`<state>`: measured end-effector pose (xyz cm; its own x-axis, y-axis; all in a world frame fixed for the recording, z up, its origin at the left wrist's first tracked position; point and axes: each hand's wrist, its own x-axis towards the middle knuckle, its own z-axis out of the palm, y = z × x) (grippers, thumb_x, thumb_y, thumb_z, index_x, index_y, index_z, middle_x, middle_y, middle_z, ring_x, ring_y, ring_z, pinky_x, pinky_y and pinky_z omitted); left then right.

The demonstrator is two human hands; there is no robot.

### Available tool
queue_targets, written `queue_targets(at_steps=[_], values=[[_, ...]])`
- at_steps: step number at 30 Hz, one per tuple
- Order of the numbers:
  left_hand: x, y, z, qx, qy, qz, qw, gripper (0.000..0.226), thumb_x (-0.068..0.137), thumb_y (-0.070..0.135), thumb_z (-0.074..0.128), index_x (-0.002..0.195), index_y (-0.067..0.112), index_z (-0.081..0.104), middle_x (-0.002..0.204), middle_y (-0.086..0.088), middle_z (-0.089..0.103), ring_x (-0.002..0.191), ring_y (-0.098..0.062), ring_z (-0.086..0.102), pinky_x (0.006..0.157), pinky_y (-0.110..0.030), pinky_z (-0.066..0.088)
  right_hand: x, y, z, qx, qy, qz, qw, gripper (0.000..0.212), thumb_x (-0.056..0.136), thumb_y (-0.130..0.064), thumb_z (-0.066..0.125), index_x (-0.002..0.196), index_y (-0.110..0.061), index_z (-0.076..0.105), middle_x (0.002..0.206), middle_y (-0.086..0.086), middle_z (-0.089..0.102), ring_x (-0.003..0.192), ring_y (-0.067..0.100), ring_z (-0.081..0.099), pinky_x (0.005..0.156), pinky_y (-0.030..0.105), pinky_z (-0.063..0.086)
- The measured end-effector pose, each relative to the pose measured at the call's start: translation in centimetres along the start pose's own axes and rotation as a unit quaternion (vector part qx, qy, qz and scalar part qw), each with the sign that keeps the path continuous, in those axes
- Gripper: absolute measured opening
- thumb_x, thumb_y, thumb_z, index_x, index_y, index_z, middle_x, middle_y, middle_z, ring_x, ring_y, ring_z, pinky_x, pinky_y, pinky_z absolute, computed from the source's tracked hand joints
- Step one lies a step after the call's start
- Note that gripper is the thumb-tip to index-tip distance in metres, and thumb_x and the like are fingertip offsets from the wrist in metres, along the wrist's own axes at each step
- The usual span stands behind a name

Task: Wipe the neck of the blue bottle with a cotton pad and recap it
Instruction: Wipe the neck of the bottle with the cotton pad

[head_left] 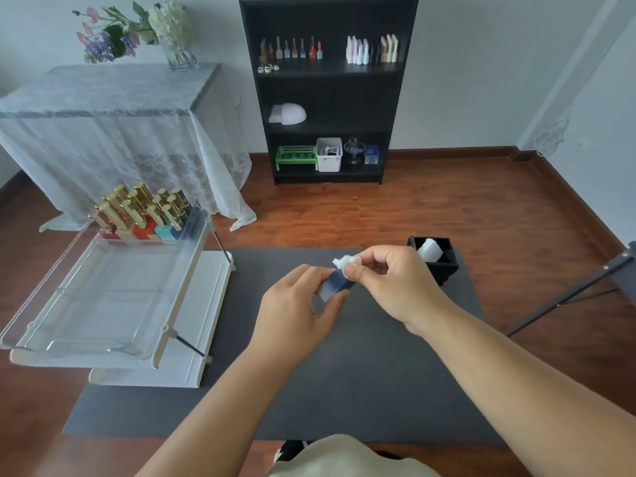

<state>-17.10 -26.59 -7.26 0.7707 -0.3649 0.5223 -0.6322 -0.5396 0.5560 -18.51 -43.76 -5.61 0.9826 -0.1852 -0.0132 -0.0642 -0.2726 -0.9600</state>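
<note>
My left hand gripped the small blue rectangular bottle; right-hand fingers pinched the white cotton pad against its neck. Excess pressure risked tipping and spillage.

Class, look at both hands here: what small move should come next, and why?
Probably twist the cotton pad around the neck: the right hand pinches it at the top of the blue bottle, the left hand holds the body, and no cap is on.

At frame centre, your left hand is holding the blue bottle while your right hand is pressing the cotton pad on its top.
</note>
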Motion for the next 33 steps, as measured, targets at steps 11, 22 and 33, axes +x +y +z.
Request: queue_targets(at_steps=[11,22,33], values=[[1.1,-2.1,-2.9,-0.239,-0.243,-0.122,0.932,0.021,0.080,0.021,0.080,0.100,0.025,0.076,0.085,0.005,0.079,0.076,-0.012,0.072,0.074,-0.029,0.056,-0.6,-1.0,-2.3,-0.027,-0.187,-0.112,0.976,0.002,0.082,-0.029,0.071,0.083,-0.027,0.071,0.083,-0.007,0.074,0.079,0.011,0.068,0.075,0.022,0.051],[0.3,-1.8,-0.4,-0.185,-0.129,-0.100,0.969,0.021,0.078,0.023,0.081,0.096,0.015,0.074,0.080,-0.007,0.073,0.069,-0.028,0.065,0.068,-0.049,0.055,-0.5,0.8,-1.2,-0.039,-0.103,-0.129,0.985,0.010,0.088,-0.017,0.068,0.082,-0.024,0.068,0.078,-0.012,0.072,0.072,0.007,0.065,0.068,0.018,0.049],[0.2,-1.4,1.3,0.121,0.042,0.090,0.988,0.020,0.085,0.018,0.077,0.099,0.003,0.074,0.077,-0.009,0.068,0.061,-0.029,0.063,0.045,-0.039,0.051,0.1,1.4,1.6,0.085,0.053,-0.008,0.995,0.024,0.089,-0.015,0.065,0.066,-0.018,0.060,0.055,-0.009,0.057,0.057,0.012,0.046,0.059,0.031,0.038]])
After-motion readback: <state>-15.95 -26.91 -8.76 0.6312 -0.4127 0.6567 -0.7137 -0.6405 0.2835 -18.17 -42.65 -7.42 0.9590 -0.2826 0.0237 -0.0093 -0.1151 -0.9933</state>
